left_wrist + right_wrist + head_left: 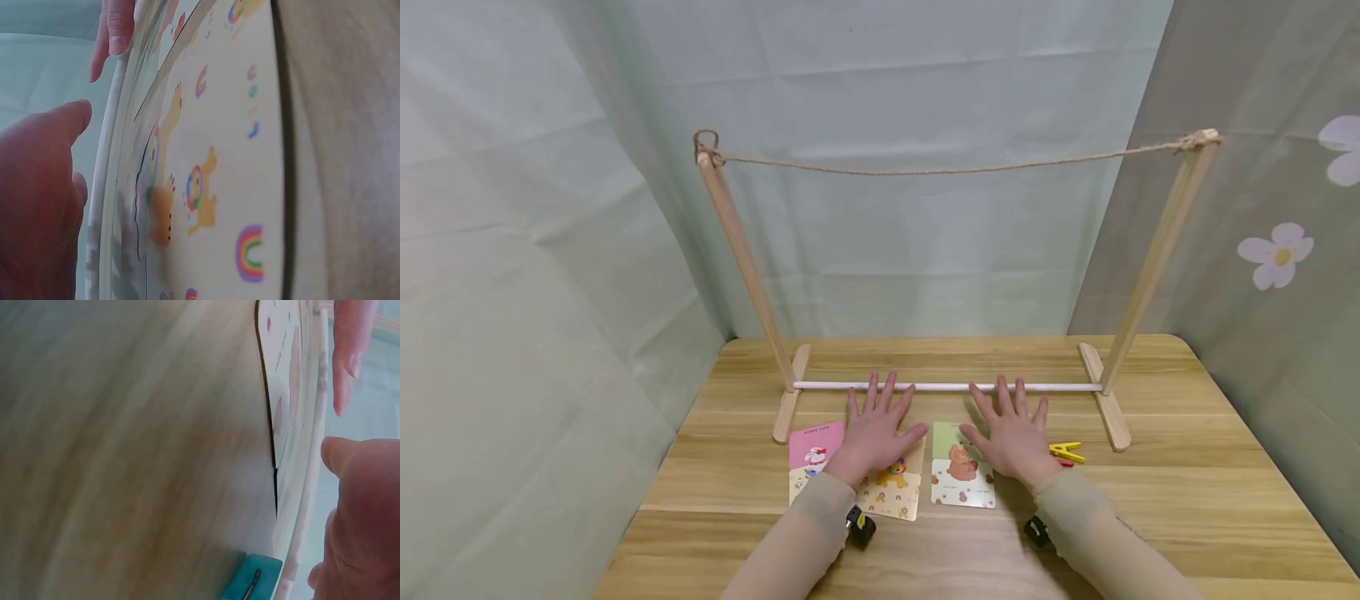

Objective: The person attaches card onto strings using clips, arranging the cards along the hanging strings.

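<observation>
Fingers spread and holding nothing, my left hand (874, 437) is over the lion card (891, 497) and the edge of the pink rabbit card (817, 442). The left wrist view shows the lion card's rainbow prints (251, 253) up close. My right hand (1017, 443), also with fingers spread, overlaps the right edge of the green and white bear card (961, 479). Just right of that hand lies a yellow clothespin (1067, 452) with a red piece (1063, 462) under it. A teal clothespin (257, 575) shows in the right wrist view.
A wooden stand rises behind the hands, with a left post (741, 250), a right post (1161, 250) and a white crossbar (943, 387) low down. Twine (917, 172) runs between the post tops. Wooden feet (1108, 408) rest on the table (1210, 500); curtains (925, 267) hang behind.
</observation>
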A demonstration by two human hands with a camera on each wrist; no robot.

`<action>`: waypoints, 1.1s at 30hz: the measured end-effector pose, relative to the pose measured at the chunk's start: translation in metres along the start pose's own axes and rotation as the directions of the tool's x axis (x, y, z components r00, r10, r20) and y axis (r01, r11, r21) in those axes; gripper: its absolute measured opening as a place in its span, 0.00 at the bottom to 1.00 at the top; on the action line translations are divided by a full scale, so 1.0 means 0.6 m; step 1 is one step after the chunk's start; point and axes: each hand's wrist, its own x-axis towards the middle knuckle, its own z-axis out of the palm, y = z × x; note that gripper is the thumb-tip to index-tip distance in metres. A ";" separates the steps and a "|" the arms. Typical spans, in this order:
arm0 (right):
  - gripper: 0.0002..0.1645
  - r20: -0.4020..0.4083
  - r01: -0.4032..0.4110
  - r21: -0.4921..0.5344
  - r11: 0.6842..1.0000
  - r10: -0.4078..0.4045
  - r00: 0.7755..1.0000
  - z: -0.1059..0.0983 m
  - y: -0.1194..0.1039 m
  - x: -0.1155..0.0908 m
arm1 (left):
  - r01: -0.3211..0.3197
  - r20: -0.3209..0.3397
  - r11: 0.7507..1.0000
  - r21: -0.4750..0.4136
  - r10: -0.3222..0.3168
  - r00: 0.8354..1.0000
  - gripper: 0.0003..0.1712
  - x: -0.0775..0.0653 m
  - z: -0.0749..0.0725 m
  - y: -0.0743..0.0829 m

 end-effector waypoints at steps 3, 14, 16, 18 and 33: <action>0.47 -0.002 -0.004 0.000 1.000 0.004 1.000 0.001 0.001 0.000 | -0.002 -0.004 1.000 0.005 0.002 1.000 0.47 -0.001 0.000 0.001; 0.45 -0.017 -0.021 0.002 1.000 0.021 1.000 0.005 0.005 0.003 | -0.002 -0.025 0.999 -0.038 0.001 1.000 0.44 -0.003 0.000 0.001; 0.45 -0.023 -0.022 0.003 1.000 0.022 0.999 0.004 0.005 0.003 | -0.001 -0.024 0.999 -0.039 0.000 1.000 0.45 -0.004 0.001 0.000; 0.45 -0.031 -0.018 0.009 1.000 0.018 0.999 0.003 0.004 0.001 | -0.002 -0.024 0.999 -0.041 0.001 1.000 0.45 -0.005 0.001 0.000; 0.41 -0.079 0.006 0.041 0.999 -0.003 0.997 -0.004 -0.001 -0.008 | -0.009 -0.070 0.989 -0.146 -0.001 0.998 0.41 -0.010 0.002 -0.006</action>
